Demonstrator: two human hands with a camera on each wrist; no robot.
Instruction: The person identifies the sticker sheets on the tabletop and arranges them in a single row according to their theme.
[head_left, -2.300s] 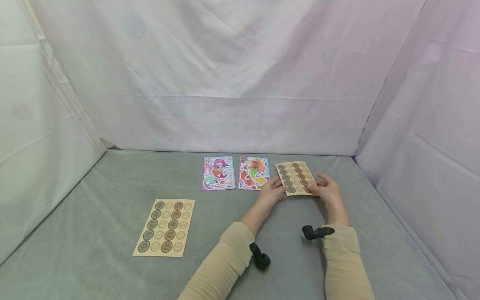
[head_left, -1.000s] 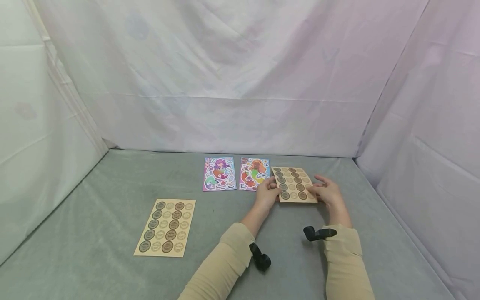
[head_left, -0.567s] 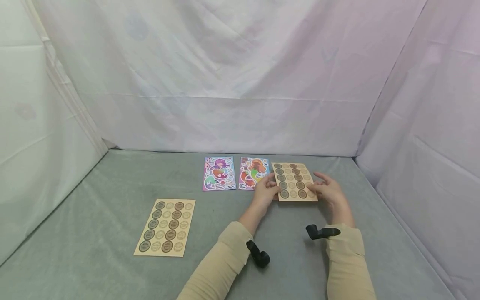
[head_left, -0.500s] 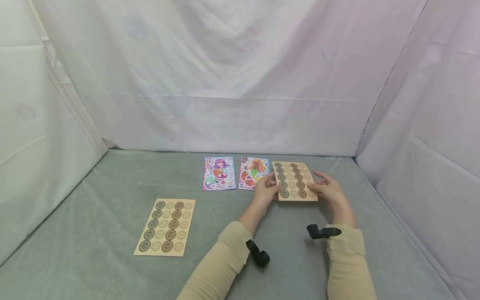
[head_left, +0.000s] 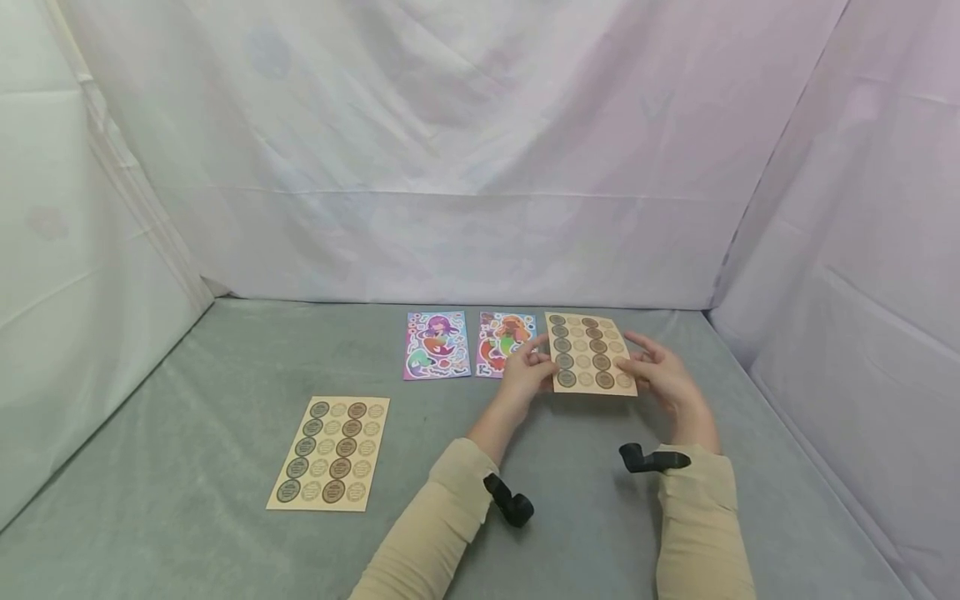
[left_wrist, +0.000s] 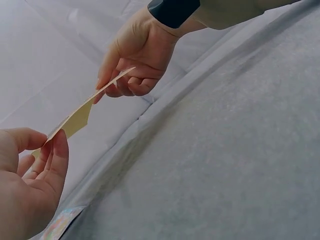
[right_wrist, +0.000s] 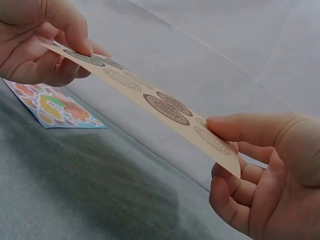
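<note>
A tan sticker sheet [head_left: 592, 354] printed with rows of round seals is held up off the table between both hands. My left hand [head_left: 523, 377] pinches its left edge near the lower corner, thumb on the printed face. The right edge is pinched by my right hand [head_left: 667, 383], with fingers underneath. In the right wrist view the sticker sheet [right_wrist: 150, 102] hangs above the table, slightly bowed. The left wrist view shows the sheet's plain underside [left_wrist: 77, 120] nearly edge-on. Just left of my left hand lies a colourful mermaid sticker sheet [head_left: 495, 337], partly covered by the fingers.
Another mermaid sticker sheet [head_left: 437, 346] lies beside the first near the back edge. A second tan seal sticker sheet [head_left: 327, 454] lies flat at front left. The grey table [head_left: 225, 400] is bounded by white cloth walls [head_left: 465, 250] at the back and sides.
The held sticker sheet was tilted and lower beside the mermaid sheet; both hands have straightened it and, in the last half second, raised it slightly. The other sheets stay put.
</note>
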